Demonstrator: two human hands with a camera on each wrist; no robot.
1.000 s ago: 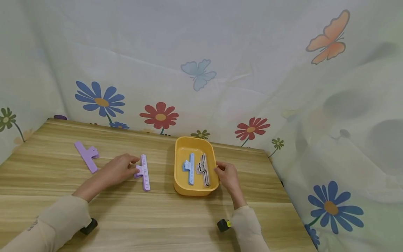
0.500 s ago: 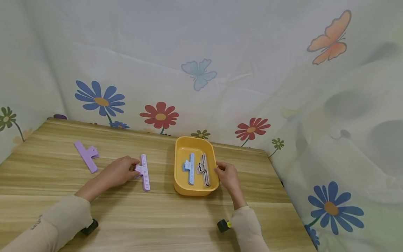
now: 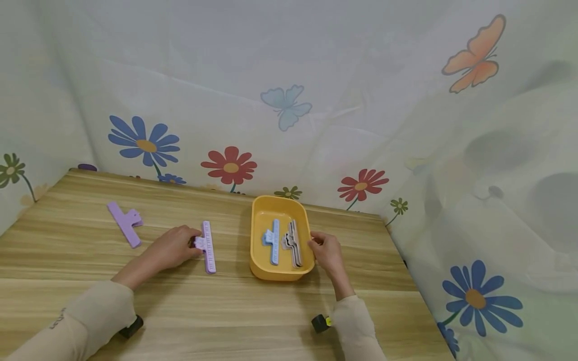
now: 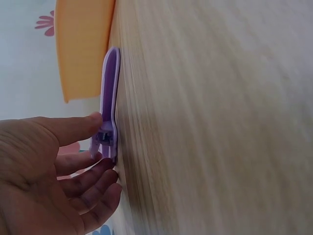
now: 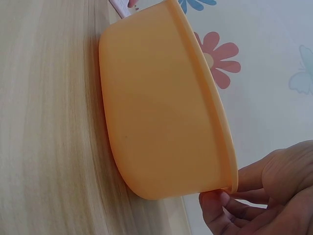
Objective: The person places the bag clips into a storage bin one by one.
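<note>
My left hand (image 3: 177,246) pinches the handle of a light purple bag clip (image 3: 208,248) with a ruler-marked bar, which lies on the table. In the left wrist view, thumb and fingertips sit on either side of that clip's (image 4: 110,83) handle end. A yellow plastic bin (image 3: 257,268) stands to the right. My right hand (image 3: 328,251) grips its right rim; in the right wrist view the thumb lies under the lip of the bin (image 5: 161,107). Inside rest a blue clip (image 3: 274,242) and greyish clips (image 3: 294,244), lying close together.
Another purple clip (image 3: 124,224) lies on the wooden table (image 3: 217,311), left of my left hand. A cloth backdrop (image 3: 180,75) with printed flowers and butterflies rises behind the table and along its sides. A small purple object (image 3: 87,167) sits at the back left corner.
My left hand has moved slightly right, its fingers closing in on the handle of the light purple clip. The right hand and the bin stay where they were.
</note>
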